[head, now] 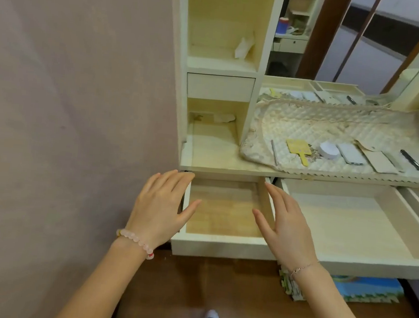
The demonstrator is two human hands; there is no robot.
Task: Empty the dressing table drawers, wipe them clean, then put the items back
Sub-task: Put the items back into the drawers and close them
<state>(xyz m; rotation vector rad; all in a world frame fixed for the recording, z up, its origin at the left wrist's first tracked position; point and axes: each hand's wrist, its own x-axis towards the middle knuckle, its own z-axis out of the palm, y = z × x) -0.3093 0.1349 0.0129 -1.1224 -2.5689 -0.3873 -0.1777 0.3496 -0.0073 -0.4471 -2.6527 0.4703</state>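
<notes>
Table [216, 157] by wall [69, 96]: left hand [160, 205] and right hand [286, 221], fingers [171, 181] straight and empty, flank the bare drawer [221, 247]; best grip both sides evenly.

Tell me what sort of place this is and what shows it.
Most likely a bedroom or dressing corner in a home: a cream dressing table with its drawers pulled out, a mirror behind its top, and a quilted cover laid with small items.

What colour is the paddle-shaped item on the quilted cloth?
The paddle-shaped item is yellow; the head view shows it best.
</notes>
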